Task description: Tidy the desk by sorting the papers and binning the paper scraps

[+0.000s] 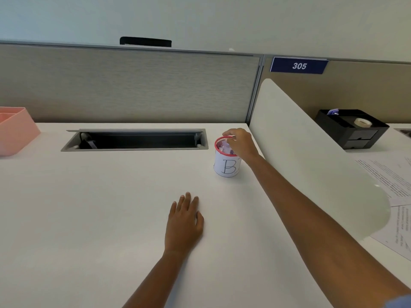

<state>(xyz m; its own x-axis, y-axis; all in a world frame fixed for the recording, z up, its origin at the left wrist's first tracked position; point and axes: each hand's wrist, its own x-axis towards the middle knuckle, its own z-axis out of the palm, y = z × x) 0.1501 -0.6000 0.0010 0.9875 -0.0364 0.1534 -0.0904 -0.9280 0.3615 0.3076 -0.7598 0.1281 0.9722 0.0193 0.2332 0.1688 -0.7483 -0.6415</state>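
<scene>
A small white bin (226,166) with a red mesh rim and a hand-drawn letter B stands on the white desk (89,207), right of the middle. Paper scraps (223,146) show inside it. My right hand (241,142) reaches over the bin's rim with its fingers curled down at the opening; whether they pinch a scrap is hidden. My left hand (184,221) lies flat on the desk in front of the bin, fingers together, holding nothing. Printed papers (391,181) lie on the neighbouring desk to the right, behind a white divider (311,152).
A pink tray (15,130) sits at the far left edge. An open cable trough (135,140) is sunk into the desk at the back. A black organiser (351,127) with a roll of tape stands beyond the divider. Grey partition walls close the back.
</scene>
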